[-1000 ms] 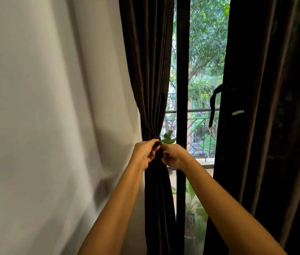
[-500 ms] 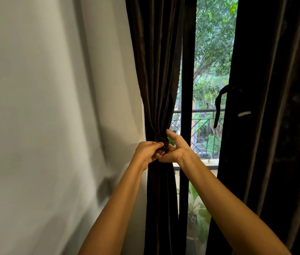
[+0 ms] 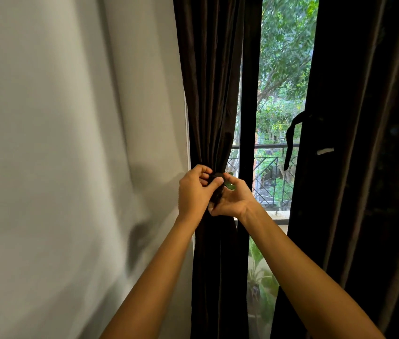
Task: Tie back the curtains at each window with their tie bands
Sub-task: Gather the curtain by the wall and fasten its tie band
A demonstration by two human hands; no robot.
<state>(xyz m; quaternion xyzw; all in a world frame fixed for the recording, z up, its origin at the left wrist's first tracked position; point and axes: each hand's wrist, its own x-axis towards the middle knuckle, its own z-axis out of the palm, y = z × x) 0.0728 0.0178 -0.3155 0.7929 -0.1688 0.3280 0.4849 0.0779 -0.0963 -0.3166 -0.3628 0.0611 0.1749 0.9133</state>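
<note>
The tie band (image 3: 216, 178) sat bunched around the left curtain (image 3: 208, 94) at its narrowest point, where the dark cloth was gathered into a tight waist just beside the wall (image 3: 71, 143). Both my hands were on it. My left hand (image 3: 194, 192) had its fingers curled in over the top of the band, the thumb laid across its front. My right hand (image 3: 233, 200) met it from the other side, thumb raised and fingers bent round, with a dark end of the band hanging between the two palms. How the ends were crossed I could not tell; the fabric was too dark and my fingers covered it.

Behind the curtain stood the black window frame (image 3: 249, 94), and through the glass I saw a balcony railing (image 3: 271, 172) and green trees (image 3: 286, 57). A leafy plant (image 3: 259, 277) showed low down behind the pane.

The right curtain (image 3: 364, 167) hung loose and ungathered, well apart from my hands. Its second tie band (image 3: 291, 140) dangled from its inner edge, and a small white strip (image 3: 325, 151) lay on the cloth beside it.
</note>
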